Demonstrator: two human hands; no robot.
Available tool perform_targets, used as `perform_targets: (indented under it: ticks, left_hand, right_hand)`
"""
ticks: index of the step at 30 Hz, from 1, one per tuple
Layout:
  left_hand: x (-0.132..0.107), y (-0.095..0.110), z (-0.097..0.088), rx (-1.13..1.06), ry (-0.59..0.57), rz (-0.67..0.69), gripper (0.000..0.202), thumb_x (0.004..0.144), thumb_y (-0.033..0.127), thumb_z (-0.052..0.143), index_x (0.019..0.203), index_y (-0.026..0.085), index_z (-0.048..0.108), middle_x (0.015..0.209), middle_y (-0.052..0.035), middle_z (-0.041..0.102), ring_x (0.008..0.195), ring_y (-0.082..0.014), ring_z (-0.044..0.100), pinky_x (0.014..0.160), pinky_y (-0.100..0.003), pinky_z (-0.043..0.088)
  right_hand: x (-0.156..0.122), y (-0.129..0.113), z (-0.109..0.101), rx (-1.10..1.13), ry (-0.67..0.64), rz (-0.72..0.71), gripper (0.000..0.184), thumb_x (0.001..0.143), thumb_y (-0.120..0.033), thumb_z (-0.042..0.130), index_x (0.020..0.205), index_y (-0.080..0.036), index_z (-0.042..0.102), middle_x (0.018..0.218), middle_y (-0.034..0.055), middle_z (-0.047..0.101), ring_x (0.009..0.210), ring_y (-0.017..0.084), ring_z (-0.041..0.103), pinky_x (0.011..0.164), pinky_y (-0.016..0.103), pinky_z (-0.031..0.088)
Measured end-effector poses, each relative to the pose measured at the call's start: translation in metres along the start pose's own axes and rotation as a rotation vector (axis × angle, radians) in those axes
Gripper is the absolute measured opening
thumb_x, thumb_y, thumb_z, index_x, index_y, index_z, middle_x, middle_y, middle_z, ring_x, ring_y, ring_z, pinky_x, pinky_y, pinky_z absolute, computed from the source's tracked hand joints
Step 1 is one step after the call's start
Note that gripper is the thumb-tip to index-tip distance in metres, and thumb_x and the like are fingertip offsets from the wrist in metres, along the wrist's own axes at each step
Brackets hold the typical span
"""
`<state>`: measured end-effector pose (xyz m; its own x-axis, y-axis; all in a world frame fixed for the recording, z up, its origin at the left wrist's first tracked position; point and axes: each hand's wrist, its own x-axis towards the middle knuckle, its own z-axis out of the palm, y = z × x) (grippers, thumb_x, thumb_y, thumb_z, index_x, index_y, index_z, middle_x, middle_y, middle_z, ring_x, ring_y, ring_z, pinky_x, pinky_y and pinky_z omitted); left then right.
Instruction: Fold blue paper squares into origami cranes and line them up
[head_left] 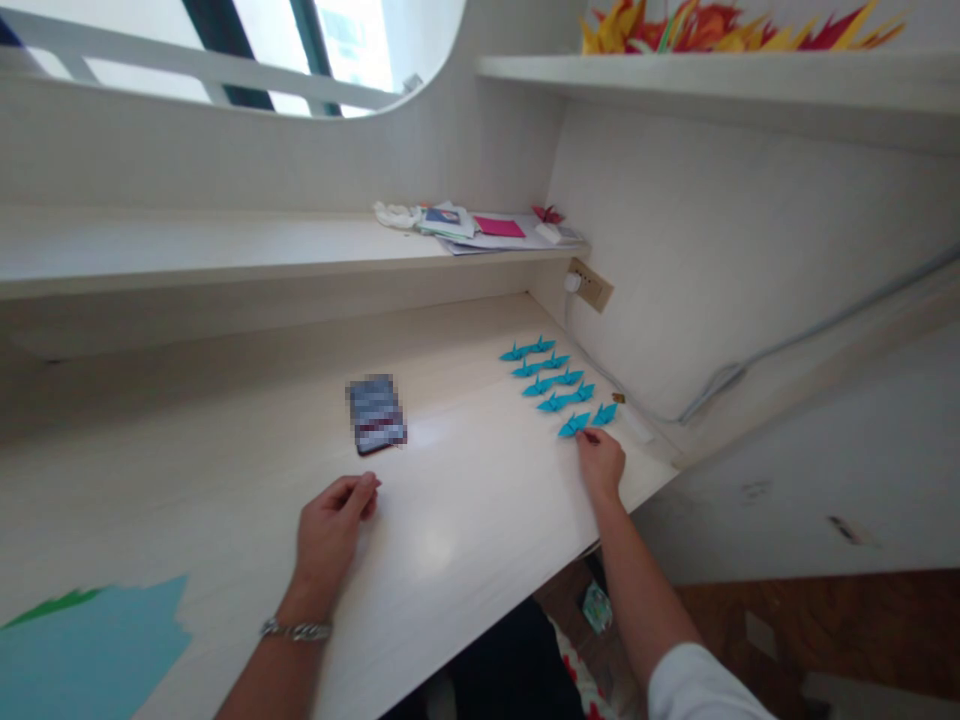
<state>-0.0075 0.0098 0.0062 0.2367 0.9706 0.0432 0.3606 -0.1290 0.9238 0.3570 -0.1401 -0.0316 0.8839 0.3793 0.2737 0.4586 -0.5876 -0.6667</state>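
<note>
Blue paper cranes (553, 382) stand in two slanting rows on the right part of the desk. At the near end of the left row, my right hand (602, 462) is closed, its fingertips pinching the edge of a blue paper crane (574, 425). Just right of it sits another crane (604, 414), apart from my fingers. My left hand (335, 530) rests over the desk with fingers curled and thumb pressed to them; I see nothing in it. The phone (377, 415), its screen blurred, lies a little beyond my left hand.
Blue paper sheets (97, 650) with a green edge lie at the desk's (450, 600) lower left. A cable (652, 412) runs along the right wall from a socket (592, 285). Papers (499, 228) lie on the low shelf; red and yellow folded paper (712, 28) fills the upper one.
</note>
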Motion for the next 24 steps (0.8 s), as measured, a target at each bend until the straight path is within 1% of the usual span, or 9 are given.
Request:
perform_targets:
  ticks: [6, 12, 17, 21, 24]
  left_hand:
    - [0.0004, -0.002, 0.0002, 0.012, -0.009, 0.003, 0.03, 0.078, 0.046, 0.058, 0.075, 0.016, 0.064, 0.063, -0.0008, 0.061, 0.06, -0.015, 0.052, 0.06, -0.026, 0.04]
    - [0.0004, -0.0021, 0.0002, -0.001, -0.014, -0.012, 0.03, 0.078, 0.045, 0.058, 0.074, 0.017, 0.064, 0.059, 0.0006, 0.056, 0.058, -0.0148, 0.05, 0.055, -0.025, 0.038]
    - [0.0007, -0.0025, -0.0002, -0.005, -0.018, 0.006, 0.027, 0.078, 0.044, 0.058, 0.074, 0.017, 0.063, 0.061, 0.0012, 0.057, 0.06, -0.014, 0.051, 0.059, -0.024, 0.039]
    - [0.0009, -0.003, -0.0001, -0.018, -0.024, -0.006, 0.028, 0.078, 0.044, 0.058, 0.072, 0.017, 0.063, 0.059, 0.0015, 0.055, 0.058, -0.0138, 0.049, 0.057, -0.024, 0.038]
    - [0.0009, -0.0039, 0.0004, -0.036, -0.028, -0.006, 0.028, 0.078, 0.044, 0.058, 0.073, 0.017, 0.063, 0.06, 0.0008, 0.056, 0.058, -0.0138, 0.049, 0.057, -0.025, 0.038]
  right_hand:
    - [-0.001, 0.0004, 0.0002, -0.018, 0.003, -0.009, 0.031, 0.075, -0.037, 0.052, 0.09, -0.018, 0.072, 0.086, 0.0084, 0.073, 0.079, 0.024, 0.065, 0.072, 0.033, 0.045]
    - [-0.0012, -0.0013, -0.0012, -0.019, -0.003, 0.001, 0.03, 0.075, -0.037, 0.053, 0.09, -0.019, 0.072, 0.085, 0.0082, 0.073, 0.078, 0.025, 0.065, 0.072, 0.034, 0.046]
    - [-0.0014, -0.0002, -0.0008, -0.002, 0.001, -0.005, 0.031, 0.073, -0.037, 0.054, 0.089, -0.018, 0.073, 0.084, 0.0085, 0.073, 0.077, 0.024, 0.065, 0.072, 0.033, 0.046]
    - [-0.0017, 0.0003, -0.0006, -0.001, -0.002, 0.002, 0.031, 0.073, -0.037, 0.054, 0.09, -0.018, 0.073, 0.084, 0.0081, 0.073, 0.077, 0.024, 0.065, 0.072, 0.033, 0.046]
    - [-0.0015, 0.0001, -0.0009, 0.001, -0.007, 0.005, 0.031, 0.073, -0.037, 0.055, 0.089, -0.018, 0.073, 0.084, 0.0082, 0.073, 0.077, 0.025, 0.065, 0.072, 0.033, 0.046]
